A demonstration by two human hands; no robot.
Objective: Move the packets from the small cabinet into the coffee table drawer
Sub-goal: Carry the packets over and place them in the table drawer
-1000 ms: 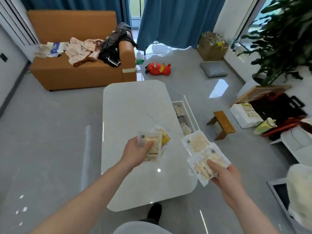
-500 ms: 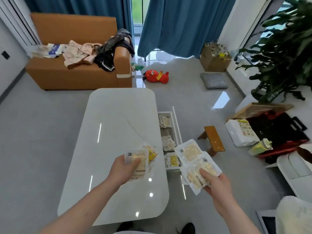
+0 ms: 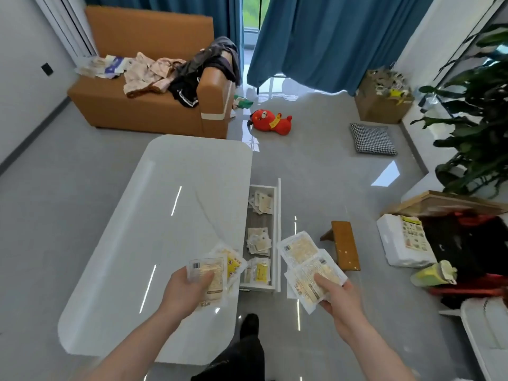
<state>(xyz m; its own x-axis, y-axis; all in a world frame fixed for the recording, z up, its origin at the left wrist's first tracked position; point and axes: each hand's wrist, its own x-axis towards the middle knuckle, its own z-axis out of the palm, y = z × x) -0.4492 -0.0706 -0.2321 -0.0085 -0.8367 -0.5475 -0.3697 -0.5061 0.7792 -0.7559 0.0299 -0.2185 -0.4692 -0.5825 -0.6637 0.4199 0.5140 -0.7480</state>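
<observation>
I have the left hand (image 3: pixel 187 292) clamped on a small stack of packets (image 3: pixel 210 273) over the table (image 3: pixel 154 215) edge at lower centre. The right hand (image 3: pixel 341 301) has its grip pinching two more packets (image 3: pixel 308 262) just right of the open drawer (image 3: pixel 278 232). Drawer already holds packets. Best to bring each stack low over the bare middle gap and release flat, one hand at a time.
</observation>
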